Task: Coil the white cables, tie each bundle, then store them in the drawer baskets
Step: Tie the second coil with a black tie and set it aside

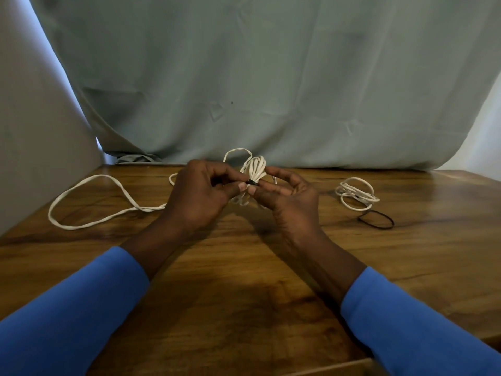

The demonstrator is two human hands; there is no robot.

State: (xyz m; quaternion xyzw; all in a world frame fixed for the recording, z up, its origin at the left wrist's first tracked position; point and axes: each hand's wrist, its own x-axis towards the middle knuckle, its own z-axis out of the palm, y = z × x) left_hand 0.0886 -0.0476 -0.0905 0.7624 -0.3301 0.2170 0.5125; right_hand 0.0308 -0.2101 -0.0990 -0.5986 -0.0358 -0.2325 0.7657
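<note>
Cloth [271, 77] takes up most of my feed, a grey-green sheet hanging in soft creases down to the far edge of the table [244, 280]. The table is dark brown wood with a streaky grain and a dull shine. At the left a pale flat surface [32, 131] is cut off by the frame, and I cannot tell what it is.

Two blue sleeves [67, 316] of smooth fabric come in from the bottom corners and end above the wrists.

The left hand [200, 194] and right hand [287, 196] meet over the middle of the table, fingers curled. Each pinches the bundle [254, 166] at its waist between thumb and forefinger. The bundle is thin white cable (round and slightly glossy) folded into tight loops that stand above the fingers. Its lower end is mostly hidden behind the thumbs.

A long loose cable [103, 176] lies in one wide loop on the left of the table, and its near end disappears behind the left hand.

To the right, well apart from the hands, a second coil [356, 195] lies flat, with a thin black band [375, 227] in an oval just beside it.

Smallest is the black tie [253, 182] around the bundle's waist, between the two thumbs. I can't make out how it fastens.
</note>
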